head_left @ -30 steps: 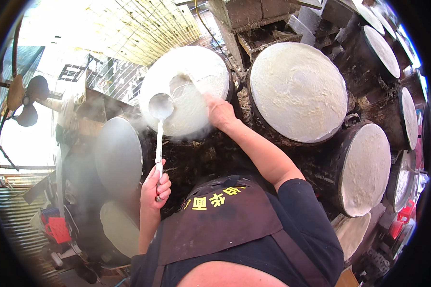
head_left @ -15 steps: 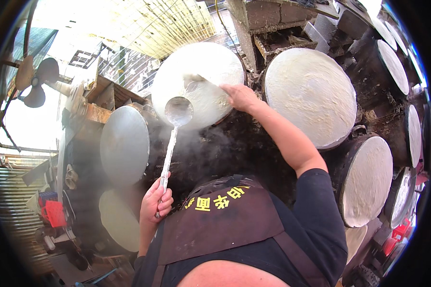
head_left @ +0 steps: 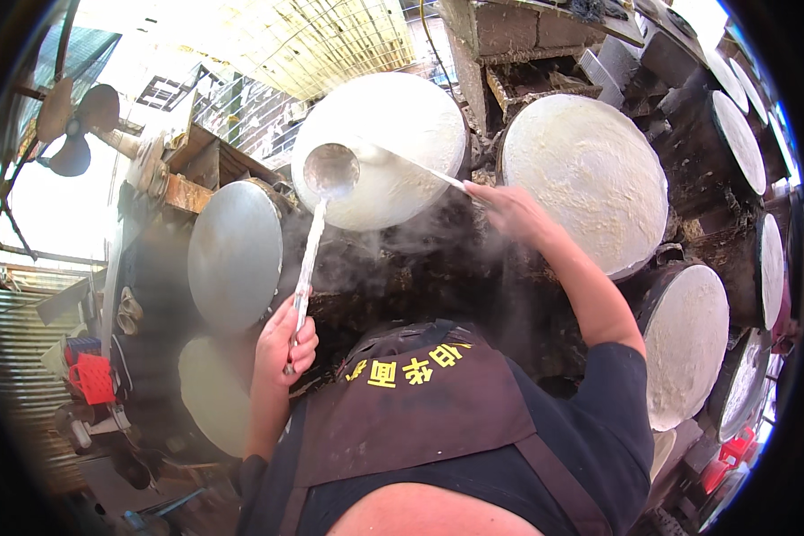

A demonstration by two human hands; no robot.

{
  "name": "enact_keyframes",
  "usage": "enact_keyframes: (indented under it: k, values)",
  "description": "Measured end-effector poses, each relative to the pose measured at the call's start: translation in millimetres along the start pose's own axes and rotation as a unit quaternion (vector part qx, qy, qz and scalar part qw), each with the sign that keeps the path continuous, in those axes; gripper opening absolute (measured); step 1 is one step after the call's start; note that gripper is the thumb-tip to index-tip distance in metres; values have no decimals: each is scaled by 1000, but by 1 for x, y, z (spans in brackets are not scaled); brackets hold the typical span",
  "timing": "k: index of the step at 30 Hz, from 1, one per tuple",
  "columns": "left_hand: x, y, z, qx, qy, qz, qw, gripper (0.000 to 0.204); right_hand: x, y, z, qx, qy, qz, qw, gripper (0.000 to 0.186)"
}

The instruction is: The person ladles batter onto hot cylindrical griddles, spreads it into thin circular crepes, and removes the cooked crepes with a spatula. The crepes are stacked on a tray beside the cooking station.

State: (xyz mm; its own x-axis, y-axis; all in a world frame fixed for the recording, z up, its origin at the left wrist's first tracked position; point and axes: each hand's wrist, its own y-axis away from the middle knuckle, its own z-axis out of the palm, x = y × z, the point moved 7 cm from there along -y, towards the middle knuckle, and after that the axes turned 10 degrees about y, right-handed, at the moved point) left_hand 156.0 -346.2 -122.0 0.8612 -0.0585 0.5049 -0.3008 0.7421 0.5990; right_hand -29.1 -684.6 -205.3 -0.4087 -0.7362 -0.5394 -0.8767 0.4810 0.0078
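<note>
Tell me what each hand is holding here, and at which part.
The left hand grips a long ladle at the lower end of its handle. The right hand holds a thin flat tool by its near end, over the white disc.

The left hand (head_left: pixel 284 344) is gripping the lower end of a long-handled metal ladle (head_left: pixel 329 170), whose bowl is hovering at the left edge of a round white-coated griddle (head_left: pixel 393 134) in the far middle. The right hand (head_left: pixel 500 210) is reaching over the near edge of that griddle, holding a thin flat tool (head_left: pixel 420 170) laid across the batter. Steam is rising between the griddle and the person's dark apron (head_left: pixel 420 402). To the right, a second batter-covered griddle (head_left: pixel 590 170) is sitting beside it. On the left, a bare grey round plate (head_left: pixel 234 255) is standing near the ladle's handle.
</note>
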Motion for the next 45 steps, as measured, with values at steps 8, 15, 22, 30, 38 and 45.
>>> enact_keyframes:
  k: [8,15,22,30,38,45]
  values:
    - [38,-81,23,109,-257,127,952,48,-23,47,88,218,-197,94,951,56]
    - [42,-120,48,141,-427,167,878,50,-65,53,108,90,-450,241,855,57]
    - [-50,-100,109,58,-43,35,997,6,-96,38,153,122,-385,93,910,57]
    - [-19,-24,84,-166,369,-116,907,37,-68,48,64,198,-161,35,966,56]
    - [-4,42,60,-163,313,23,936,47,-88,37,94,-9,29,-35,999,60]
    - [-2,63,25,-123,283,32,951,41,-51,-19,51,122,93,64,986,52]
